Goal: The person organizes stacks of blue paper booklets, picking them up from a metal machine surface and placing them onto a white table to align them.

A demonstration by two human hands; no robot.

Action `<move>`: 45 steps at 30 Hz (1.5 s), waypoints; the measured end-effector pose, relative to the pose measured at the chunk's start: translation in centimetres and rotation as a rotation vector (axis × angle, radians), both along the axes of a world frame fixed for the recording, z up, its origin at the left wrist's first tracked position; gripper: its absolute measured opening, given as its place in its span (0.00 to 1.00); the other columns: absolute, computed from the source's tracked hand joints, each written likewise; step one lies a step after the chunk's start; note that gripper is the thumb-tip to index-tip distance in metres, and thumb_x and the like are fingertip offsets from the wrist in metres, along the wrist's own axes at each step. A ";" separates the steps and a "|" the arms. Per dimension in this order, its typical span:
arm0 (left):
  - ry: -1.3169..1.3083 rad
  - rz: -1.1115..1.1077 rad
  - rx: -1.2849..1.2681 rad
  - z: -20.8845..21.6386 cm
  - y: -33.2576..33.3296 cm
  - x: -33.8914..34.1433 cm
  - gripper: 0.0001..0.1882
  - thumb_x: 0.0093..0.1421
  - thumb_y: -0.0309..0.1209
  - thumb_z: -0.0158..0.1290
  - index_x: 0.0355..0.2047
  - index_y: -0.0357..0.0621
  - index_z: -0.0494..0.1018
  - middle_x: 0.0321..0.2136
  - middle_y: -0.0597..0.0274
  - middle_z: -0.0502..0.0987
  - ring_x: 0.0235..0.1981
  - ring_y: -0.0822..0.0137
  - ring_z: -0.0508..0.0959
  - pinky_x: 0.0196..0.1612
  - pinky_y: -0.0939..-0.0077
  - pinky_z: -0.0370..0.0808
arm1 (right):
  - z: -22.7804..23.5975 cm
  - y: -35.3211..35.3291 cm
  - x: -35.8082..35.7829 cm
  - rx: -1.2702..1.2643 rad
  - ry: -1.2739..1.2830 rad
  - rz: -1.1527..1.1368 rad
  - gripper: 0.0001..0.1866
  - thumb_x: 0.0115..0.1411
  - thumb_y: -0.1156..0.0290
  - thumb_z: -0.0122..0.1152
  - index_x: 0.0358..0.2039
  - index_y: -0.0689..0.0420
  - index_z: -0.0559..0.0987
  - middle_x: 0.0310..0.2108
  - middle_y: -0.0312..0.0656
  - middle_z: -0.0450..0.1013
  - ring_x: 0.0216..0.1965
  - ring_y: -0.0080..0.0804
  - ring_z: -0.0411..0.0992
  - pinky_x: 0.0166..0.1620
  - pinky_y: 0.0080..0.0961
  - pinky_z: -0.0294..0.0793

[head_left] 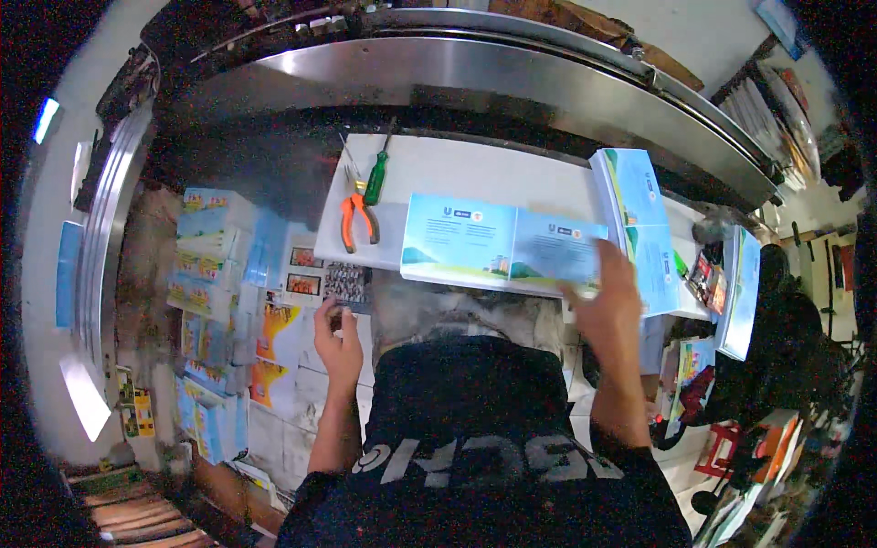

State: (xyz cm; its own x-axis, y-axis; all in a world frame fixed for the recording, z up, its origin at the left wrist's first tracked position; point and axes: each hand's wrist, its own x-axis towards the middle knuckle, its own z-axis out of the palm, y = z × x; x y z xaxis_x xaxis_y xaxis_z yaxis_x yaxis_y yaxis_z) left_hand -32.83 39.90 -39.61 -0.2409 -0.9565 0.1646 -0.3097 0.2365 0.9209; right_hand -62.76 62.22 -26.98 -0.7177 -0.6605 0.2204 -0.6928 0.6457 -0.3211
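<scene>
2 bare hands in view. Right hand (614, 306) is motion-blurred at the right end of the printed light-blue stack (457, 242); can't tell whether its fingers pinch the top sheet or only pass over it. Left hand (340, 352): fingers loosely curled, gap to the thumb, nothing seen in them; near side of the bench (512, 164), well apart from the stack. Stack lies flat on the bench, mostly left of the right fingers, beyond and right of the left fingers. 2nd blue stack (644, 196) sits just beyond and right of the right fingers; 3rd stack (742, 297) farther right. Beyond the left fingers, side by side: orange-handled pliers (370, 224) and green screwdriver (375, 178). Left of the left fingers: piled printed packs (206, 239).
</scene>
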 end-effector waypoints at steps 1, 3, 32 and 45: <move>0.001 0.000 -0.004 0.4 0.3 -0.2 0.15 0.61 0.24 0.51 0.48 0.34 0.69 0.31 0.61 0.74 0.32 0.72 0.73 0.39 0.76 0.72 | 0.1 -1.0 1.0 -0.004 0.001 0.000 0.38 0.48 0.55 0.70 0.56 0.59 0.67 0.56 0.53 0.67 0.57 0.49 0.66 0.56 0.40 0.68; 0.057 -0.040 -0.114 1.1 0.5 -1.1 0.16 0.60 0.24 0.53 0.48 0.34 0.70 0.33 0.58 0.76 0.33 0.70 0.74 0.40 0.75 0.72 | 0.6 -3.5 2.3 0.108 0.248 0.353 0.36 0.44 0.59 0.72 0.54 0.56 0.70 0.57 0.50 0.65 0.58 0.46 0.63 0.56 0.37 0.68; -0.597 -0.741 -0.711 5.3 6.2 -12.9 0.25 0.52 0.37 0.60 0.52 0.52 0.70 0.56 0.60 0.67 0.60 0.57 0.63 0.60 0.47 0.53 | 4.4 -16.9 -15.5 0.452 -0.037 0.670 0.17 0.57 0.69 0.51 0.46 0.59 0.75 0.46 0.53 0.73 0.50 0.54 0.70 0.54 0.44 0.67; -0.517 -0.746 -0.731 4.3 5.5 -12.8 0.24 0.51 0.36 0.60 0.50 0.52 0.71 0.54 0.61 0.68 0.57 0.60 0.66 0.57 0.47 0.56 | 5.4 -15.4 -15.0 0.324 -0.050 0.718 0.16 0.57 0.66 0.56 0.45 0.57 0.76 0.41 0.53 0.75 0.44 0.56 0.72 0.48 0.45 0.70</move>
